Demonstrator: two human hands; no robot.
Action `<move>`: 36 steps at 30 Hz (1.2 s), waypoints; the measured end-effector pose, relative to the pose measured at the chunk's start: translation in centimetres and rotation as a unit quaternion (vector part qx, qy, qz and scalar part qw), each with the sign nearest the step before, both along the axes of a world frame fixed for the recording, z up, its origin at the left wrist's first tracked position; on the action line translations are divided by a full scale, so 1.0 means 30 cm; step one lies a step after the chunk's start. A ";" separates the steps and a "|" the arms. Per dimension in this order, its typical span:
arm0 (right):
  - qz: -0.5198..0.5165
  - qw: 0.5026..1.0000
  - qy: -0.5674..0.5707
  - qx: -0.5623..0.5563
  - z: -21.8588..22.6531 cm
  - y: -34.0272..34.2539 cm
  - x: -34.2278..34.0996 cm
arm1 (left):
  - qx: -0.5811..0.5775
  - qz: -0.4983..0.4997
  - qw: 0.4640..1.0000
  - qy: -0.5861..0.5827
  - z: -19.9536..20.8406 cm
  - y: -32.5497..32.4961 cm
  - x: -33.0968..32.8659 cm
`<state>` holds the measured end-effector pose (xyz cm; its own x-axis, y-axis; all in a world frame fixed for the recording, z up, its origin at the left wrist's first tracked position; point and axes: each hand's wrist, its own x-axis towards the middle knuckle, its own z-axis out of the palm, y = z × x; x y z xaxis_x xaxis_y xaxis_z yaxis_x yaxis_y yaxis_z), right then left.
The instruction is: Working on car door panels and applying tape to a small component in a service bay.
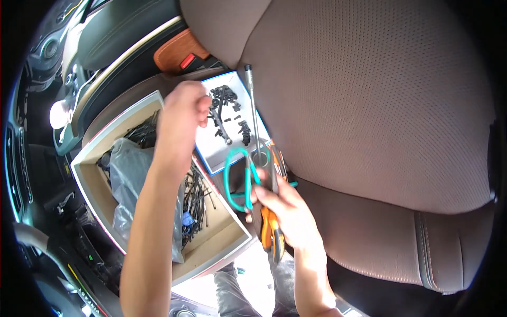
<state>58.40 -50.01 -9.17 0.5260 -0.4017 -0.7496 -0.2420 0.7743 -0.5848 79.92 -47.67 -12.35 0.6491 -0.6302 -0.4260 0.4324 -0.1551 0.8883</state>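
My left hand (186,104) is curled closed over the left edge of a shallow white box (214,158) with a blue rim. Whatever its fingers may hold is hidden. Small black clips (224,95) and a combination wrench (221,126) lie in that box. My right hand (285,208) is closed around pliers with orange and black handles (268,230), slightly blurred. Teal-handled scissors (227,182) are right against its fingers. A long metal rod tool (254,108) with a black tip stands upright just beyond, along the box's right edge.
A larger cardboard box (211,259) at left holds a grey plastic bag (132,174), black cable ties (198,203) and a small blue piece (187,218). Brown car seat cushions (369,105) fill the right. A red buckle button (187,61) shows at the back.
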 end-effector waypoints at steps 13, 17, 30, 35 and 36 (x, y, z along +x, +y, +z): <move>0.156 0.927 0.049 -0.337 -0.046 -0.136 0.213 | -0.079 0.265 0.918 0.284 0.316 0.951 -0.634; 0.248 0.748 0.328 -0.521 -0.159 -0.087 0.019 | -0.103 0.270 0.914 0.285 0.356 1.111 -0.796; 0.426 0.616 0.450 -0.487 -0.287 -0.071 0.029 | -0.080 0.356 0.880 0.305 0.355 1.348 -1.187; 0.435 0.540 0.379 -0.613 -0.300 -0.014 -0.048 | -0.080 0.384 0.865 0.312 0.317 1.366 -1.281; 0.438 0.537 0.378 -0.614 -0.314 -0.013 -0.050 | -0.081 0.387 0.865 0.310 0.316 1.366 -1.292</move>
<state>56.91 -50.41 -18.58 0.6470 -0.6849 -0.3350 -0.7276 -0.6860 -0.0028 41.17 -6.71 -2.86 0.5822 -0.1927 -0.7898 0.7512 0.4991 0.4320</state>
